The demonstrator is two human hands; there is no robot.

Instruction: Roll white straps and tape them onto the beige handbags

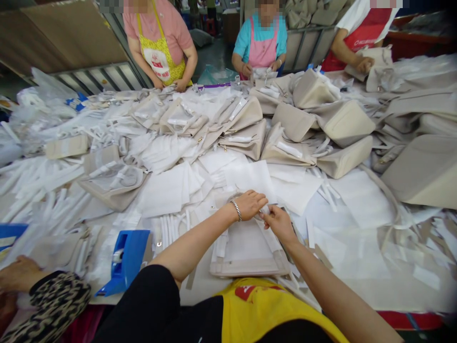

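Observation:
A light beige handbag [249,268] lies flat in front of me, with white sheet material and white-wrapped straps over its face. My left hand [251,205], with a bracelet at the wrist, is closed at the bag's top end. Beside it, my right hand [280,223] pinches with thumb and fingers. Between the two hands shows a piece of white wrapping [264,209], which both sets of fingertips grip. Part of the bag's top is hidden behind my hands.
A blue tape dispenser [126,259] stands left of the bag. White foam sheets [166,188] and beige handbags [285,147] pile up beyond. A co-worker's hand [21,274] is at the far left, and several people work across the table.

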